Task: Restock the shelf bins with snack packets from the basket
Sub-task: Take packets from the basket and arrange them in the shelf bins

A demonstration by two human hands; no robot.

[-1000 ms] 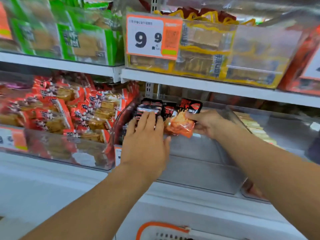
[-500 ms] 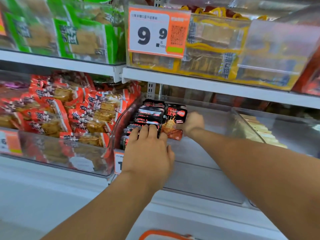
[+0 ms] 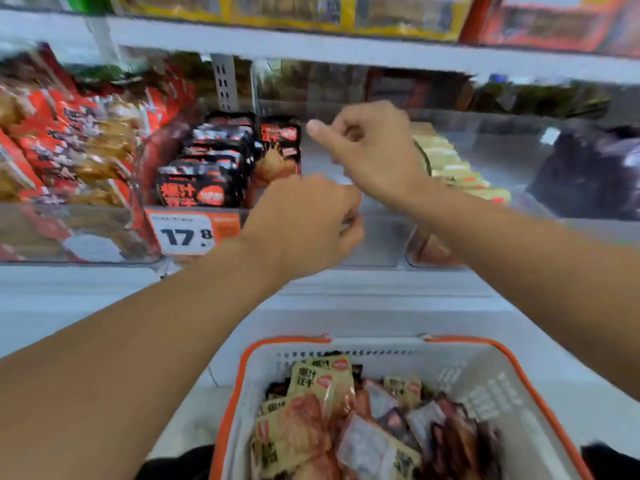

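A clear shelf bin [image 3: 377, 244] holds a row of black-and-red snack packets [image 3: 207, 168] along its left side, with one more packet [image 3: 278, 150] standing beside the row. My left hand [image 3: 304, 220] hovers at the bin's front edge with its fingers curled and nothing in it. Slightly higher and to the right, my right hand [image 3: 370, 147] is over the bin's bare middle, fingers curled, thumb out, holding nothing. Below, a white basket with an orange rim [image 3: 249, 358] holds several yellow and dark snack packets [image 3: 322, 410].
An orange price tag [image 3: 187, 233] reading 17.8 hangs on the bin's front. A bin of red packets [image 3: 69, 140] stands to the left, a bin of pale packets [image 3: 453, 164] to the right, dark packets [image 3: 588, 168] beyond. A shelf board [image 3: 346, 50] runs overhead.
Both hands have pulled back out of the bin and let go of the packets. The view has tipped down, so the basket shows.
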